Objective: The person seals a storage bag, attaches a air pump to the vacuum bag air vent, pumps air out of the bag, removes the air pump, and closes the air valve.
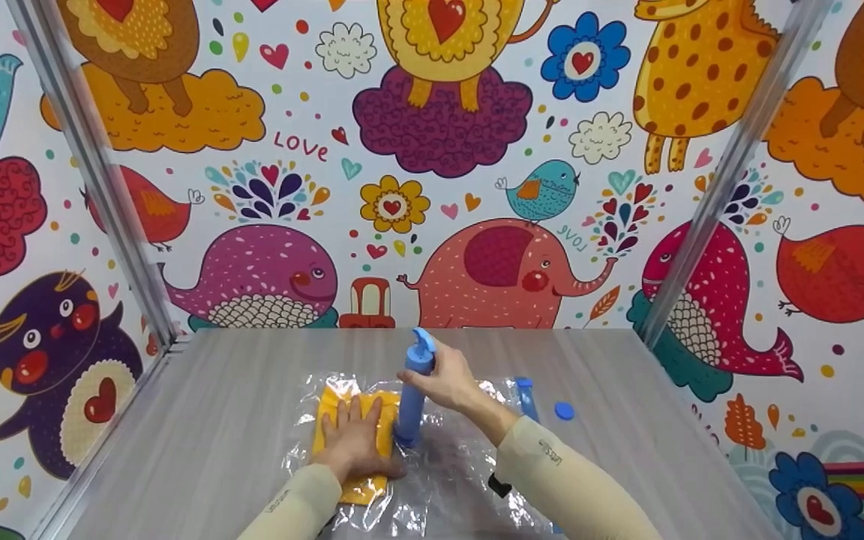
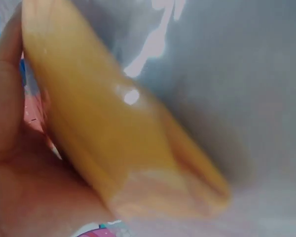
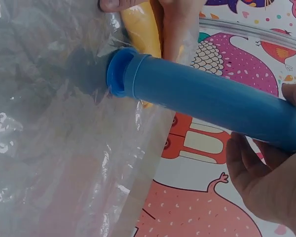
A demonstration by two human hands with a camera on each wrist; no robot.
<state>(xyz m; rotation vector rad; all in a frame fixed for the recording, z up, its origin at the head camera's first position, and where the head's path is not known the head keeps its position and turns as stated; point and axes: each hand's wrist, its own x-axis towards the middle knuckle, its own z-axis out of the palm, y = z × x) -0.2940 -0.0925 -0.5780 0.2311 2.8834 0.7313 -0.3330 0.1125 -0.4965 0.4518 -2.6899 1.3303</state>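
A clear plastic bag (image 1: 462, 465) lies on the table with a folded yellow cloth (image 1: 361, 491) inside its left part. My left hand (image 1: 355, 442) presses on the cloth through the plastic, fingers spread and pointing away from me. Beside it, my right hand (image 1: 451, 379) grips the upper part of a blue hand pump (image 1: 411, 405), which stands nearly upright with its lower end at the bag. In the right wrist view, the pump's flared blue end (image 3: 119, 72) meets the plastic close to the yellow cloth. The left wrist view shows the cloth (image 2: 108, 128) blurred, under shiny film.
On the bag's right side lies a blue strip (image 1: 526, 399), partly behind my right forearm. A round blue cap (image 1: 564, 410) rests on the grey table (image 1: 237, 405) farther right. Cartoon-printed walls with metal posts (image 1: 102, 172) enclose the table's back and sides.
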